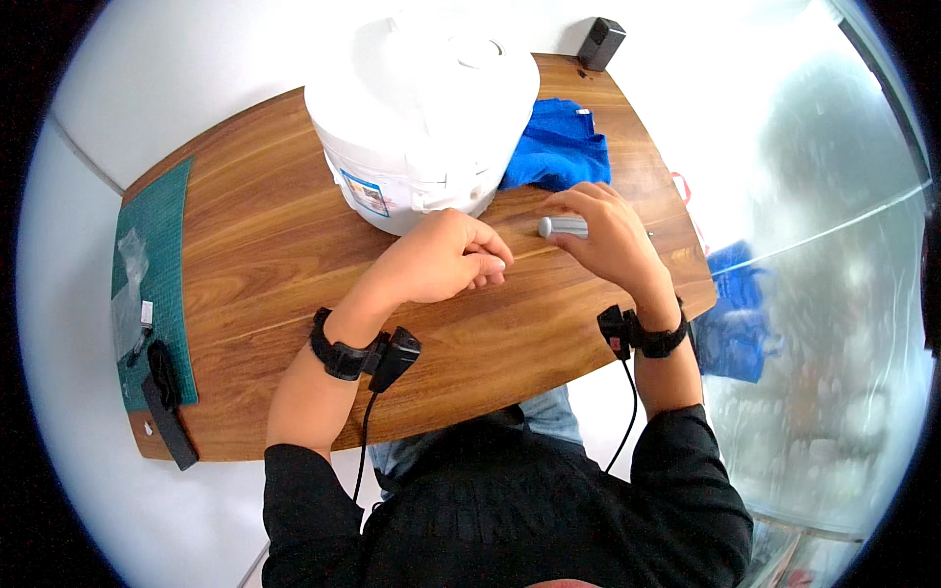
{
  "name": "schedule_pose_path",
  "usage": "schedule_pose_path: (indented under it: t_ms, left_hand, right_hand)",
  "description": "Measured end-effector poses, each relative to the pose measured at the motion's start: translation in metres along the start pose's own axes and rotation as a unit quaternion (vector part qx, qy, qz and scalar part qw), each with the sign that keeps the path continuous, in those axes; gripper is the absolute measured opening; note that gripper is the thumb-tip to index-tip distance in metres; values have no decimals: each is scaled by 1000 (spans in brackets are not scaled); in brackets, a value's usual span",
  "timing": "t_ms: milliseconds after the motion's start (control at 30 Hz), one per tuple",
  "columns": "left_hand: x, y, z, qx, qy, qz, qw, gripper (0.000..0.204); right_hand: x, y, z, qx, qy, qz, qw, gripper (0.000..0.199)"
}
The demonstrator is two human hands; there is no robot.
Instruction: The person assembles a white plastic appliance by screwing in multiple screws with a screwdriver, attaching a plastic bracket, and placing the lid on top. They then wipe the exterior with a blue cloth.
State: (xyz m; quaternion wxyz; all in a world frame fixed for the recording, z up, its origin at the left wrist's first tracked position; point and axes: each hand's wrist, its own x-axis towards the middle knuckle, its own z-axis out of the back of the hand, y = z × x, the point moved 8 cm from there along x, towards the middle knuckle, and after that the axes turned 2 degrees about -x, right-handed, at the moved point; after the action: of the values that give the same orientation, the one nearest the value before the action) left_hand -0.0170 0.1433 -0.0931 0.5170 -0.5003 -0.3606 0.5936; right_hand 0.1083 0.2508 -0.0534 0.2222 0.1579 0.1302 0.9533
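My right hand (610, 233) grips a small silver cylinder (561, 226) that lies sideways on the wooden table (265, 245), its rounded end pointing left. My left hand (446, 257) rests just to its left with the fingers curled closed; whether anything is inside them is hidden. A gap of bare wood separates the two hands. Directly behind them stands a large white rice cooker (417, 113) with its lid shut. Both wrists wear black bands with cables.
A crumpled blue cloth (559, 147) lies right of the cooker. A green cutting mat (162, 265) with a clear plastic bag (127, 284) and black tools (167, 402) sits at the table's left end. A black box (600, 43) stands at the far corner.
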Motion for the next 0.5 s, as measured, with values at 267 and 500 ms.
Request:
schedule_pose_path:
  t_ms: [267,500]
  left_hand:
    - [3,3,6,89,-50,-22,995,10]
    - [3,-5,6,90,-44,-55,994,7]
  right_hand:
    - [-5,-36,-41,-151,103,-43,982,48]
    - [-2,-42,-57,-224,112,-15,968,36]
